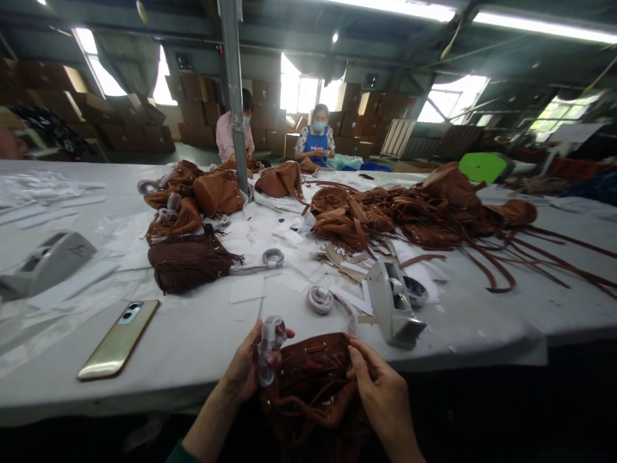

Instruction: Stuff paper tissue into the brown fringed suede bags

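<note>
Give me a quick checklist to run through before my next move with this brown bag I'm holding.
1. Grip on the brown bag: ok. The left hand is at its left rim and the right hand at its right rim.
2. Wrapped bundle: ok, pinched in the left hand above the bag.
3. Bag support: cannot tell. It sits at the near edge of the table, and its underside is hidden.
4. Phone: ok. It lies flat to the left, apart from both hands.
5. White device: ok, probably within reach, just beyond the right hand.
6. Inside of the bag: cannot tell, too dark.
</note>
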`<state>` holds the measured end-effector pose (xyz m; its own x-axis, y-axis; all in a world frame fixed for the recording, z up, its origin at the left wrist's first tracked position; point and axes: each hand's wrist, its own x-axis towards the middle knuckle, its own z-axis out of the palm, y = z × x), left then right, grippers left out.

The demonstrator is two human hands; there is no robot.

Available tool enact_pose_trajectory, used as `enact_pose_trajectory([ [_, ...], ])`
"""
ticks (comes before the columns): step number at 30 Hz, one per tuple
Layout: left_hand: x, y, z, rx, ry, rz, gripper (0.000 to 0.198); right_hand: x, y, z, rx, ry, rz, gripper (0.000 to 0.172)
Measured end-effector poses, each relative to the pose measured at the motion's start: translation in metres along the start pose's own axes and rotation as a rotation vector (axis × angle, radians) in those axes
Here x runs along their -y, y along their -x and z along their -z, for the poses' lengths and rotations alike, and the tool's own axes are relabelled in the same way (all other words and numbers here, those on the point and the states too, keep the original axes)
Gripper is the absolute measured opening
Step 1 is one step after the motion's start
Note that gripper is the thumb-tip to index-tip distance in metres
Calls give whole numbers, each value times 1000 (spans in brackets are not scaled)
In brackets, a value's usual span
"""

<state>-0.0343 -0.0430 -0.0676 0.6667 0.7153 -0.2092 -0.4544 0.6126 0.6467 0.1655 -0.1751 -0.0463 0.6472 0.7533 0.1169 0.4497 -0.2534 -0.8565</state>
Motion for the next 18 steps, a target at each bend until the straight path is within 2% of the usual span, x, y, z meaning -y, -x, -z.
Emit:
enact_pose_trajectory([
  [4,4,-7,5,-125,-85,-74,46,-27,12,2,-18,-6,-85,51],
  [9,3,-10,13,-267,-144,-119,50,-52,19,12,-157,58,-237,67],
  [13,3,-4,19,-369,-220,-26,58,-55,17,13,-39,62,-311,81],
  [16,12,3,24,-351,-366,52,57,-45,13,1,39,125,-298,86],
  [18,20,8,26,-330,-455,38,51,-37,9,-12,61,164,-246,83],
])
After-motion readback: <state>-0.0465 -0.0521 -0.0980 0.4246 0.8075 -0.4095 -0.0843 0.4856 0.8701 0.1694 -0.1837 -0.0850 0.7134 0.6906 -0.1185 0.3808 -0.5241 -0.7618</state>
